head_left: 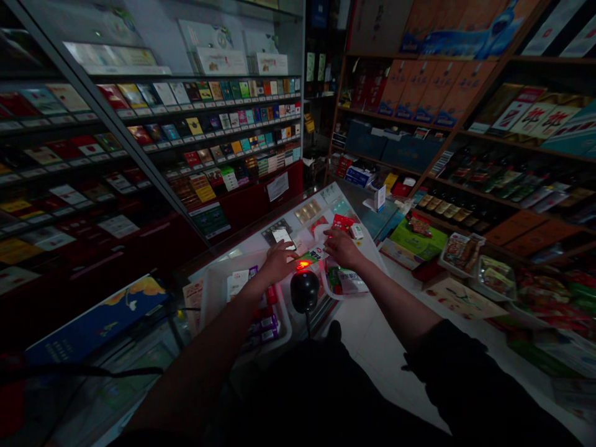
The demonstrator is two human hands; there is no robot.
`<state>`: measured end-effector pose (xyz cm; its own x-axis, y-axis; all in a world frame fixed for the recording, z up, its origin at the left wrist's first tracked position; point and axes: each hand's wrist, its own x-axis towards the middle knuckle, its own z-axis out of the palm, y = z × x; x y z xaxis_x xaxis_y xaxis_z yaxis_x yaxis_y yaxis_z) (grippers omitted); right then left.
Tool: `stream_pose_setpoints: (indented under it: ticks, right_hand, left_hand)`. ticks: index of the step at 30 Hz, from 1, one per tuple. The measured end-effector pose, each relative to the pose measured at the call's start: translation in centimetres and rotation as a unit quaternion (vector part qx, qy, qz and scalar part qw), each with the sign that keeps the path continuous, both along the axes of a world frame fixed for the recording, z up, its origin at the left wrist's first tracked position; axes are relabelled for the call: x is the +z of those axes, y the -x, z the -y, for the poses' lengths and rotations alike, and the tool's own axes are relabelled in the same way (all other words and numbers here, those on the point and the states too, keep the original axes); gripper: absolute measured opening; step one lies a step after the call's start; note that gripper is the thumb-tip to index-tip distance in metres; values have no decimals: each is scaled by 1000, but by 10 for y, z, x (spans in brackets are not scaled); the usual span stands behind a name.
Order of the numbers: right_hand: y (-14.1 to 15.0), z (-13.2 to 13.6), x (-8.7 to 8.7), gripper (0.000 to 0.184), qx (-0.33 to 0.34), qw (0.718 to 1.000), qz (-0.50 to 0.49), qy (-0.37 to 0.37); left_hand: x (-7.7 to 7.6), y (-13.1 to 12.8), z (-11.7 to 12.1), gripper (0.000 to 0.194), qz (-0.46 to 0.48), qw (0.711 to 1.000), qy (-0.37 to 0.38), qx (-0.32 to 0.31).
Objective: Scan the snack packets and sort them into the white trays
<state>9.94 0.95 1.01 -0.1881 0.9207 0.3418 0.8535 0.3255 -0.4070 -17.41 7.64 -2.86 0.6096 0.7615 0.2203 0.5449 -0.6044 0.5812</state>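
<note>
My right hand (343, 248) has its fingers closed at the right end of a small green and white packet (315, 255). Red light falls on the packet's left part, just above a black barcode scanner (304, 293). My left hand (278, 262) reaches to the packet's other side, its fingers stretched out over the lower edge of a phone (281, 236) with a lit screen. Whether its fingertips touch the phone or the packet is hard to tell. Beyond my right hand are red packets (343, 221).
A white plastic bin (208, 292) with purple and red packs stands left of the scanner. On the right, another white bin (342, 297) holds packets. Cigarette shelves (200, 99) line the left; boxes (414, 239) and snack trays (496, 279) stand right.
</note>
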Motion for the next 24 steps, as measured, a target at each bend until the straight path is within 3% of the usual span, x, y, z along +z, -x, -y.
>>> stream_pose_setpoints:
  ticks: [3,5,8,10,13,15,18,20,24]
  right_hand:
    - [17,-4,13,6,10,999,31,-11]
    - [26,-6,19,5,12,999,32,-16]
    - [33,-5,20,8,-15,999,-25,-28]
    - [34,-3,14,20,-68,993,-89,-19]
    - [35,2,-5,36,-125,981,-136,57]
    - [39,5,-21,34,-106,980,-124,110]
    - [46,6,-42,21,-81,980,-129,126]
    - [49,6,-50,11,-83,979,-143,120]
    - [47,7,-53,2,-80,984,-125,94]
  left_hand:
    - [17,-13,3,22,14,1000,-13,-8]
    - [26,-19,3,14,40,999,-15,-2]
    - [30,-21,-1,11,113,993,16,17]
    - [29,-19,-5,17,179,981,67,36]
    - [25,-15,-6,22,275,946,155,77]
    - [25,-16,-4,26,331,917,203,87]
    - [26,-20,4,32,385,886,245,79]
    - [26,-21,7,34,381,888,243,82]
    - [21,-11,5,31,300,929,173,127]
